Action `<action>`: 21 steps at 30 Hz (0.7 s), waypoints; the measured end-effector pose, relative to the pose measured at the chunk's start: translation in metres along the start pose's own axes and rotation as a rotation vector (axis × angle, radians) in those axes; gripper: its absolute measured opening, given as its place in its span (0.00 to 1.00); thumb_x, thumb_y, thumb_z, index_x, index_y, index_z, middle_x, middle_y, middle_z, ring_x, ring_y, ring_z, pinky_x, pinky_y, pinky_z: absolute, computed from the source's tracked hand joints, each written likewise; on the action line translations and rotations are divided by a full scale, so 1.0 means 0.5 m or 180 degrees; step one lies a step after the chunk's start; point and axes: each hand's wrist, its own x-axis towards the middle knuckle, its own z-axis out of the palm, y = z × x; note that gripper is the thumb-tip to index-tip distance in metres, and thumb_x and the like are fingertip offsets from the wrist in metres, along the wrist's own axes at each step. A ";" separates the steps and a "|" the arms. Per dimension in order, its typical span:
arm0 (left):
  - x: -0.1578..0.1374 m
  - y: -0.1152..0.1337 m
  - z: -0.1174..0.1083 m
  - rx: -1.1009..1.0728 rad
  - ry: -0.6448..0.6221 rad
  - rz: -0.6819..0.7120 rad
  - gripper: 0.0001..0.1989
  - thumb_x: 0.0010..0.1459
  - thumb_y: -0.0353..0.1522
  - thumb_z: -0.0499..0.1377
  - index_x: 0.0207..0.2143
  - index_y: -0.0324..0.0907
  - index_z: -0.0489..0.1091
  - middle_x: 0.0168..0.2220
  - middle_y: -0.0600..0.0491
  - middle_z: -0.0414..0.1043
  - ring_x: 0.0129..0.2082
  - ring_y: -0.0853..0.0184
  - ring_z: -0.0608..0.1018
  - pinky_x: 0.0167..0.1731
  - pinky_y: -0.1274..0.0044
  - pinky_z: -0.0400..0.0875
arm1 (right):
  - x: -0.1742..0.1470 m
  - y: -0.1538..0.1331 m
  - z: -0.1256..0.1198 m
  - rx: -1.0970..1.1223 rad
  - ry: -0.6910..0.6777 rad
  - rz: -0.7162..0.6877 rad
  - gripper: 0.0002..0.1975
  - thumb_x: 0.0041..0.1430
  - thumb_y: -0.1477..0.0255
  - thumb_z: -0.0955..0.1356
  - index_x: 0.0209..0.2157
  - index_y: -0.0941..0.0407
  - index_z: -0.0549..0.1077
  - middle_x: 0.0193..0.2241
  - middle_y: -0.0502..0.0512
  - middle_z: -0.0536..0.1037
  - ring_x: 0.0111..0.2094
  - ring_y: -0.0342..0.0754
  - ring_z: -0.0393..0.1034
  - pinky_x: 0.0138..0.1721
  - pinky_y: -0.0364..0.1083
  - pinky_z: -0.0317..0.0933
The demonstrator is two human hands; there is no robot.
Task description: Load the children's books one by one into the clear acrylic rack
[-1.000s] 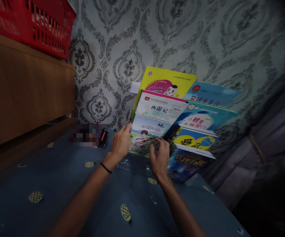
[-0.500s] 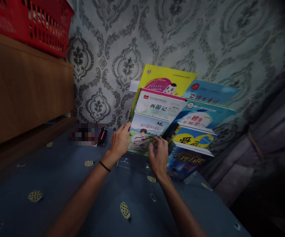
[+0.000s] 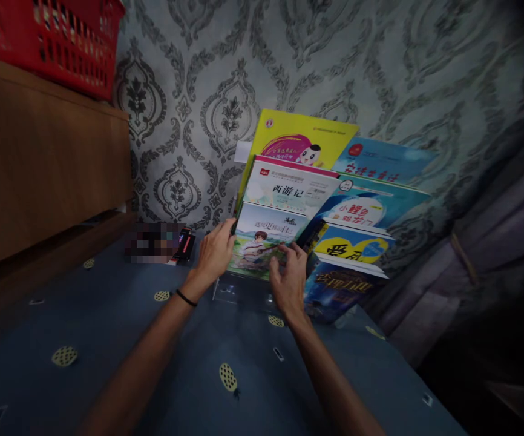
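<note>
A thin book [image 3: 262, 242] with a boy and a guitar on its cover leans at the front of a clear stand [image 3: 239, 292]. My left hand [image 3: 216, 248] is closed around the book's left edge, its fingertips partly hidden. At the lower right of the same cover, my right hand [image 3: 288, 278] has bent fingers and thumb against the book. Behind it rise a white book with a pink top edge [image 3: 289, 184] and a taller yellow book [image 3: 307, 130]. To the right stand a dark blue book [image 3: 341, 290], a yellow-and-blue book [image 3: 357, 245] and a teal book [image 3: 380, 203].
A light blue book [image 3: 384, 160] is at the back right, before the patterned wall [image 3: 230, 109]. A wooden cabinet [image 3: 48, 157] at left bears a red basket [image 3: 75, 48]. A dark boxy item [image 3: 184, 245] lies on the blue pineapple-print cloth [image 3: 153, 357]. A curtain [image 3: 438, 284] hangs right.
The view has shifted slightly, so the books and hands appear a little higher and further left. Both hands keep about the same place on the front book.
</note>
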 end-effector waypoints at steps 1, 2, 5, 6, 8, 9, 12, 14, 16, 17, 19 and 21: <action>0.000 0.001 0.000 0.0002 -0.0006 0.0007 0.20 0.63 0.25 0.55 0.58 0.43 0.67 0.46 0.48 0.77 0.46 0.59 0.79 0.48 0.70 0.72 | 0.000 -0.001 0.000 -0.0002 0.0003 0.0002 0.15 0.64 0.67 0.62 0.49 0.56 0.71 0.57 0.69 0.64 0.60 0.61 0.63 0.48 0.60 0.72; 0.000 0.002 -0.001 0.0006 -0.0010 0.0008 0.20 0.64 0.25 0.55 0.57 0.42 0.67 0.47 0.47 0.77 0.46 0.59 0.79 0.47 0.70 0.72 | 0.000 -0.001 0.000 -0.0003 0.0000 0.0007 0.15 0.64 0.67 0.62 0.49 0.56 0.71 0.57 0.69 0.64 0.60 0.61 0.63 0.48 0.60 0.71; 0.000 0.006 -0.004 0.0028 -0.0035 0.0003 0.19 0.65 0.26 0.54 0.57 0.41 0.67 0.47 0.46 0.77 0.46 0.58 0.79 0.47 0.70 0.71 | -0.001 -0.004 0.000 -0.0016 -0.0015 0.0011 0.16 0.63 0.68 0.62 0.50 0.57 0.71 0.57 0.70 0.64 0.61 0.62 0.62 0.51 0.62 0.69; 0.000 0.007 -0.005 0.0036 -0.0047 0.0002 0.19 0.65 0.26 0.54 0.57 0.41 0.67 0.47 0.46 0.77 0.46 0.58 0.79 0.47 0.70 0.71 | -0.001 -0.006 0.000 -0.0028 -0.0010 0.0000 0.16 0.63 0.68 0.62 0.50 0.57 0.71 0.57 0.70 0.64 0.62 0.62 0.61 0.53 0.63 0.68; 0.000 0.009 -0.006 0.0050 -0.0062 0.0004 0.18 0.65 0.26 0.54 0.57 0.41 0.66 0.47 0.46 0.77 0.46 0.58 0.79 0.47 0.70 0.71 | -0.002 -0.010 0.001 -0.0069 0.0030 -0.0037 0.16 0.63 0.69 0.62 0.50 0.57 0.70 0.57 0.69 0.63 0.63 0.62 0.60 0.56 0.64 0.65; 0.000 0.010 -0.006 0.0058 -0.0062 0.0007 0.18 0.65 0.27 0.54 0.57 0.41 0.66 0.47 0.46 0.77 0.46 0.58 0.79 0.47 0.70 0.71 | -0.003 -0.013 0.001 -0.0098 0.0056 -0.0059 0.16 0.63 0.69 0.62 0.50 0.57 0.70 0.57 0.68 0.63 0.63 0.62 0.59 0.57 0.64 0.64; 0.001 0.012 -0.008 0.0089 -0.0063 0.0005 0.17 0.66 0.27 0.53 0.57 0.41 0.67 0.47 0.46 0.77 0.46 0.59 0.79 0.47 0.70 0.71 | -0.006 -0.020 0.003 -0.0195 0.0110 -0.0126 0.15 0.63 0.69 0.62 0.50 0.57 0.70 0.57 0.68 0.62 0.64 0.62 0.58 0.61 0.65 0.58; 0.001 0.013 -0.009 0.0103 -0.0070 0.0001 0.17 0.66 0.28 0.53 0.57 0.40 0.67 0.46 0.46 0.78 0.46 0.59 0.79 0.46 0.70 0.71 | -0.008 -0.024 0.005 -0.0238 0.0122 -0.0162 0.16 0.63 0.69 0.61 0.50 0.57 0.70 0.59 0.68 0.61 0.65 0.63 0.56 0.62 0.66 0.55; 0.001 0.015 -0.010 0.0095 -0.0063 0.0007 0.17 0.66 0.28 0.53 0.56 0.40 0.67 0.46 0.45 0.78 0.46 0.58 0.79 0.46 0.70 0.72 | -0.009 -0.026 0.006 -0.0272 0.0140 -0.0188 0.16 0.63 0.70 0.61 0.51 0.57 0.69 0.60 0.69 0.59 0.66 0.63 0.54 0.63 0.67 0.54; 0.001 0.016 -0.011 0.0083 -0.0052 0.0015 0.17 0.66 0.28 0.52 0.56 0.40 0.67 0.46 0.45 0.77 0.46 0.58 0.79 0.46 0.70 0.72 | -0.010 -0.027 0.007 -0.0289 0.0157 -0.0197 0.16 0.63 0.69 0.61 0.51 0.57 0.69 0.61 0.69 0.59 0.67 0.63 0.53 0.63 0.68 0.54; 0.001 0.018 -0.012 0.0056 -0.0026 0.0033 0.17 0.66 0.27 0.52 0.56 0.40 0.67 0.47 0.45 0.77 0.46 0.59 0.79 0.47 0.70 0.72 | -0.011 -0.028 0.007 -0.0316 0.0179 -0.0205 0.16 0.64 0.69 0.61 0.51 0.56 0.69 0.62 0.69 0.58 0.67 0.64 0.52 0.63 0.68 0.53; 0.001 0.019 -0.013 0.0039 -0.0018 0.0052 0.17 0.66 0.27 0.52 0.56 0.40 0.66 0.47 0.45 0.77 0.46 0.59 0.78 0.48 0.70 0.71 | -0.011 -0.028 0.007 -0.0332 0.0167 -0.0198 0.17 0.63 0.69 0.61 0.52 0.56 0.69 0.63 0.69 0.57 0.68 0.64 0.51 0.63 0.69 0.53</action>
